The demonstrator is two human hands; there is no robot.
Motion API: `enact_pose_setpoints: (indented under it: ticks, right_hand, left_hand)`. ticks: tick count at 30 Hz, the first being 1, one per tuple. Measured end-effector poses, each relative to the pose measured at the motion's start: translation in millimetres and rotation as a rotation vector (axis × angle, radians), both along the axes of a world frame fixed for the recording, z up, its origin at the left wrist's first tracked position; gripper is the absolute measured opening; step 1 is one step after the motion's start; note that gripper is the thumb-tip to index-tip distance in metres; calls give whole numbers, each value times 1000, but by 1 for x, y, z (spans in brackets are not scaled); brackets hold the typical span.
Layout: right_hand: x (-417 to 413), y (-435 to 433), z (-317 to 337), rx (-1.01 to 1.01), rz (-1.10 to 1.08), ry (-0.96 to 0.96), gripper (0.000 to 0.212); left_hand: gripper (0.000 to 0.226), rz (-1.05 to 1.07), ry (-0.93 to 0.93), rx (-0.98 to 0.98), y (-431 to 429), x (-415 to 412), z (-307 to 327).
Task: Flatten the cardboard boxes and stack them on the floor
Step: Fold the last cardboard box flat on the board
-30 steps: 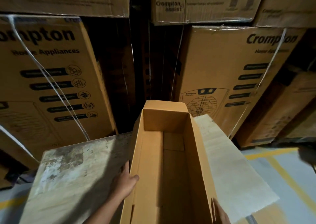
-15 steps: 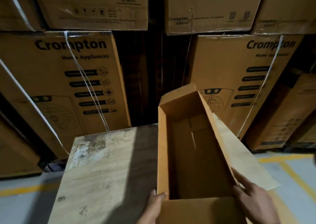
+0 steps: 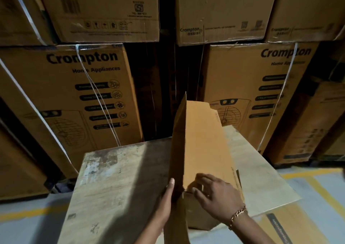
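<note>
Bare left hand point(image 3: 168, 195) and right hand point(image 3: 216, 195); gold chain bracelet point(image 3: 239, 213) on right wrist.

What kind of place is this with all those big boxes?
Probably a warehouse or storeroom: tall stacks of strapped brown cardboard appliance cartons, and a grey floor with painted yellow lines.
</note>
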State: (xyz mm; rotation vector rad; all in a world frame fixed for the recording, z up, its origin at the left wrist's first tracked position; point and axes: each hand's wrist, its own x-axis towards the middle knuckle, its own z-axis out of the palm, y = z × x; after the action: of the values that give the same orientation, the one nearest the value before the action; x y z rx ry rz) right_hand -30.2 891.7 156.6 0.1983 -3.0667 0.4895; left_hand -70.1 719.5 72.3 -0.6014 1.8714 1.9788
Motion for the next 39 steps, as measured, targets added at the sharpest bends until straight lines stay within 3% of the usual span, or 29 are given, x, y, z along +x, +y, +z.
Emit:
enact_pose_setpoints:
  ticks: [3,5,6,7,9,10,12,14,17,20,23,25,28,33,35,37,39]
  right_hand:
    - [-8,-6,-4,-416,105,-12,37]
    - [-10,3,-8,-617,-60,111,29]
    - [-13,12,-14,-628,-185,152,33]
    - [-13,20,-18,-626,-310,134,44]
    - [-13,35,-32,-677,-496,-82,77]
    - [-13,37,-39,-757,-524,-200,93]
    - [-10,32,-50,-985,-534,-374,113]
    - [-6,19,-55,-1145,-542,-394,109]
    - [-7,4,-53,-1229,-616,-348,96]
    - [-7,2,-39,-1307,-673,-317,74]
    - [-6,-2,-11,-1269,-654,-218,73]
    - [-4,-15,5,-1196,-580,-161,59]
    - [-6,-50,7,-925,-479,-204,71]
    - [-27,-106,-37,-344,-195,-240,82]
    - [-38,-123,-42,-251,-116,-289,75]
    - [-46,-132,-45,-252,-90,-272,68]
    - [-56,-127,-49,-223,-118,-236,64]
  left_hand:
    - [89,-59,78,-3,-11,-10,18]
    - [109,-80,52,-31,-18,-12,24]
    - [107,-89,33,-28,-23,-13,26]
    - [92,-97,1,-27,-28,-12,29]
    - [78,-81,-46,-25,-36,-16,25]
    - [74,-84,-64,-21,-39,-21,18]
    - [44,-136,-64,-2,-40,-29,18]
    - [29,-114,-69,-12,-36,-36,22]
    - [22,52,-112,53,-20,-42,29]
    - [48,116,-109,105,-3,-54,40]
    - [75,118,-36,100,-8,-69,44]
    - [86,160,-107,166,-25,-80,36]
    - [64,157,-162,414,-61,-82,11]
    - [53,236,-260,394,-121,-61,-28]
    - [53,278,-322,345,-139,-63,-30]
    - [68,290,-360,292,-161,-69,-42]
    - [98,305,-421,258,-182,-87,-83]
